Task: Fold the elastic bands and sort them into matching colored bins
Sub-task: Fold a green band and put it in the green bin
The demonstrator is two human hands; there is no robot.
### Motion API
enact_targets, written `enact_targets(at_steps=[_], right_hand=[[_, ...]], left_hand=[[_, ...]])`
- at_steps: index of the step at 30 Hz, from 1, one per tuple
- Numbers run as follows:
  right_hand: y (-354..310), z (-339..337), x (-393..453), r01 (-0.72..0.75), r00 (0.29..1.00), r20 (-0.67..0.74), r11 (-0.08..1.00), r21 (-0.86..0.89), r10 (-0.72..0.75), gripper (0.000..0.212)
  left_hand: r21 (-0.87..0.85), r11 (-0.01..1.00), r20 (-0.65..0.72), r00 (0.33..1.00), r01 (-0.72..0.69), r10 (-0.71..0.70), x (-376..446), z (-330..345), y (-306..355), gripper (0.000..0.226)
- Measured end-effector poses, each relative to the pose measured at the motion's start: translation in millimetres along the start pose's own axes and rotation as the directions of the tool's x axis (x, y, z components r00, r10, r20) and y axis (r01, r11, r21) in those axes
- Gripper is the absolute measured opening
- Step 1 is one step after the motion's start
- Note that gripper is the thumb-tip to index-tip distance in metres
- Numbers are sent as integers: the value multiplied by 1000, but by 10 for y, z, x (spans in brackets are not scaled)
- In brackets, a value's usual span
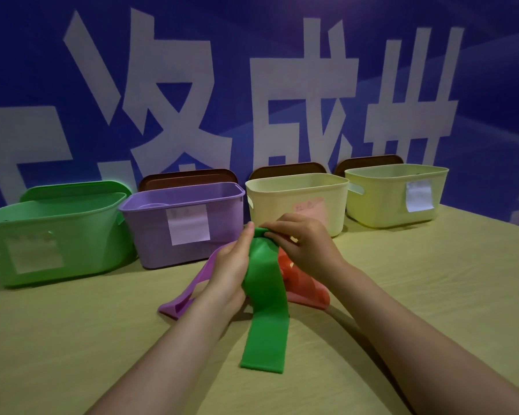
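Both hands meet at the top end of a green elastic band [265, 283], held above the middle of the table [72, 354]; the right hand [304, 244] pinches the bunched upper fold between thumb and fingers, while the left hand [232, 265] has its fingers laid nearly straight along the band's left side, its thumb hidden behind the strip, so whether it clamps or only steadies cannot be told; the band's free end trails down toward the near edge and rests flat on the yellow cloth; a purple band [186, 290] lies just left of the hands and a red band [304, 287] just right, partly under the green one; along the far edge stand a green bin [51, 232], a purple bin [189, 223], a cream bin [297, 199] and a pale yellow-green bin [396, 196], each with a paper label; to fold cleanly, the top end would best be brought down level with the trailing end, edges squared before pressing, and the strip lifted clear of the red band; the folded piece then belongs in the green bin at the far left corner.
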State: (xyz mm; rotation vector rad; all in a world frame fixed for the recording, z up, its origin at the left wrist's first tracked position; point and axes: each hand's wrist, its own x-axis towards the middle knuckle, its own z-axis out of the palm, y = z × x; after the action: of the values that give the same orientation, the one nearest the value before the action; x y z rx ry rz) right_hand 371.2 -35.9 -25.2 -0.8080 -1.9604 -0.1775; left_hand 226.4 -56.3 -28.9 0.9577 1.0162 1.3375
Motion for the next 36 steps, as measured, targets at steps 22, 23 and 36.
enact_targets(at_steps=[22, 23, 36], right_hand=[[-113, -24, 52, -582, 813, 290, 682, 443, 506, 18], [-113, -23, 53, -579, 815, 277, 690, 434, 510, 17], [-267, -99, 75, -498, 846, 213, 581, 644, 489, 14]], left_hand=[[154, 967, 86, 978, -202, 190, 66, -21, -114, 22], [148, 967, 92, 977, -206, 194, 66, -22, -107, 22], [123, 933, 93, 940, -338, 328, 30, -76, -7, 16]])
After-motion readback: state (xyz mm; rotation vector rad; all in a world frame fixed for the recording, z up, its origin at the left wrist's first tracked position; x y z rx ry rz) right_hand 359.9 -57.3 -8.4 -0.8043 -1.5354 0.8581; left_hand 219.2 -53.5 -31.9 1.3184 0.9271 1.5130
